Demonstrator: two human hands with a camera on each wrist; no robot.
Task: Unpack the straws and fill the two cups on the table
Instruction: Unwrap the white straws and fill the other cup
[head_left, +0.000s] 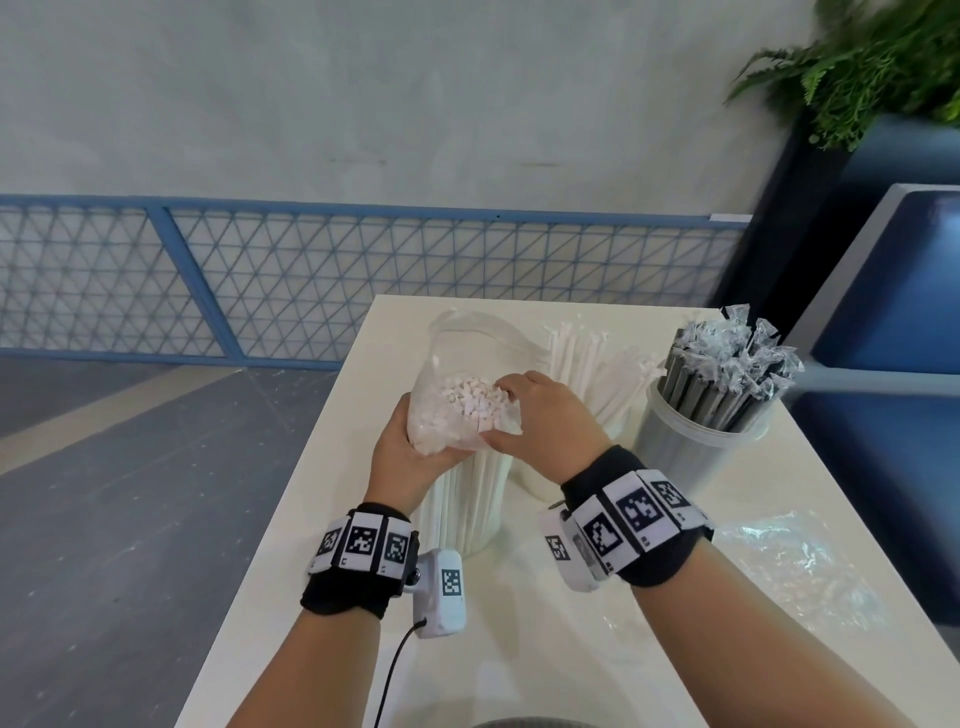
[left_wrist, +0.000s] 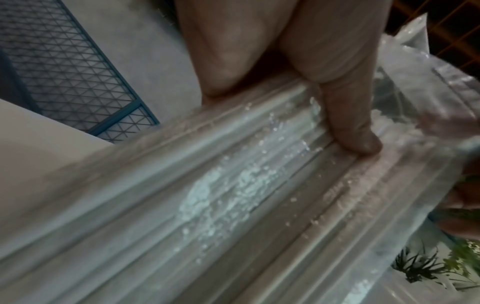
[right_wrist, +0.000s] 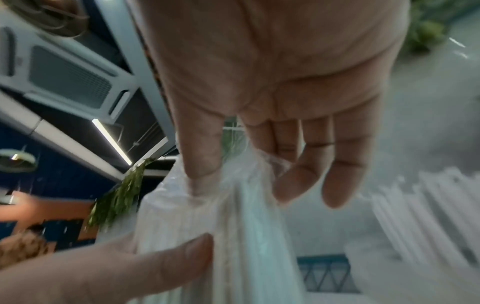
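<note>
A clear plastic bag packed with white straws stands upright on the white table. My left hand grips the bag's upper side, its thumb pressing the plastic against the straws. My right hand is at the bag's open top and pinches the loose plastic between thumb and fingers. Behind my right hand a pale cup holds white straws. To the right, a clear cup is full of grey wrapped straws.
A crumpled empty plastic wrapper lies at the table's front right. The table's left edge drops to the grey floor. A blue padded seat and a planter with green fronds stand at the right.
</note>
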